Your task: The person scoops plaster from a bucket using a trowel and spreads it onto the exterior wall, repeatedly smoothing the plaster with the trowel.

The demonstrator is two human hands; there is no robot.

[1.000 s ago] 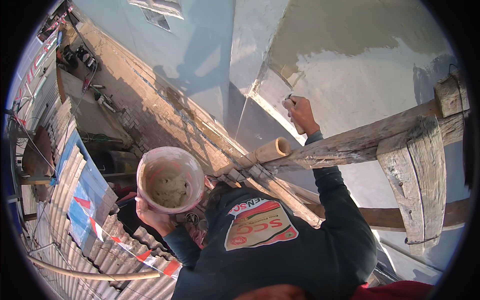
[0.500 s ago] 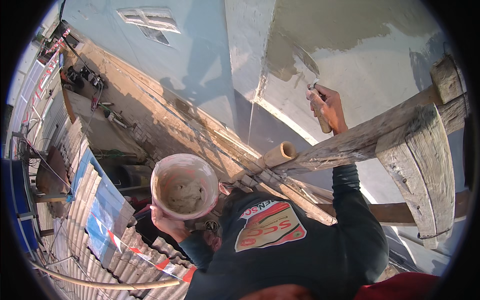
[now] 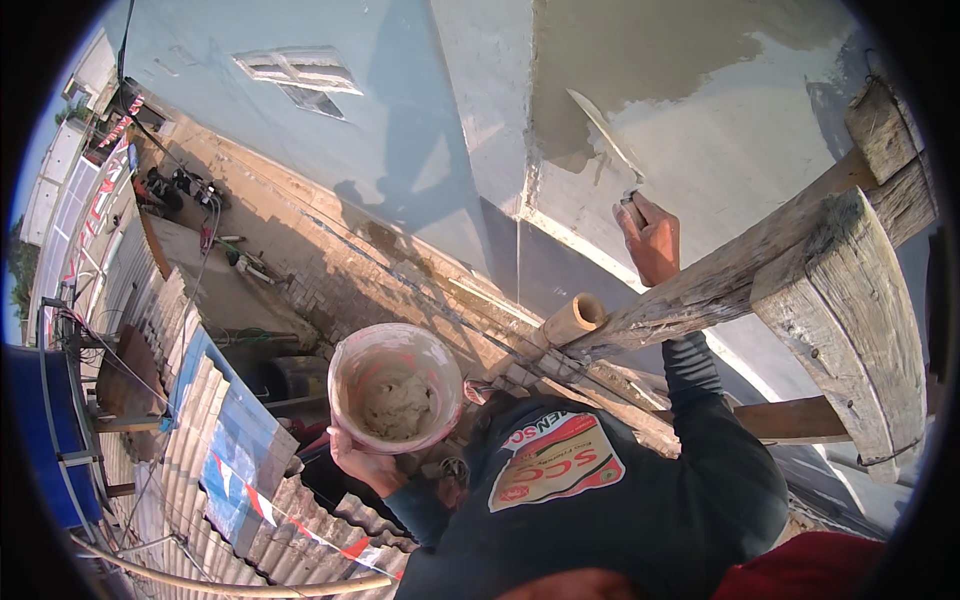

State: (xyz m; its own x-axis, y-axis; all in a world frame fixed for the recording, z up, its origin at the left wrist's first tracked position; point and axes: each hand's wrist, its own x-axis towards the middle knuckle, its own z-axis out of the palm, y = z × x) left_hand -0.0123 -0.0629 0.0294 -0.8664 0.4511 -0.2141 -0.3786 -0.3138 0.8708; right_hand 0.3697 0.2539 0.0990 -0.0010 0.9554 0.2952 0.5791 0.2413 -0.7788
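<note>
Wall (image 3: 735,165) at the far right is partly covered by a dark grey coat (image 3: 640,50), whose ragged edge could be gouged if the blade were tipped too steeply. On the right, the right forearm is partly hidden by a rough timber beam (image 3: 740,265); an elbow knock could be caused by too wide a swing. Nearer and to the left, an open bucket (image 3: 347,375) is held with its mouth up, and could be tilted or dropped if that one-sided hold were loosened. Inside it, pale paste (image 3: 398,405) is heaped, and could be spilled by such a tilt. The trowel (image 3: 606,132) is held just beside the coat's edge; contact with the wall cannot be judged. Its handle is clamped by the right hand's (image 3: 652,242) curled fingers. The bucket's near-left side is gripped by the left hand (image 3: 362,462), its fingertips partly hidden.
</note>
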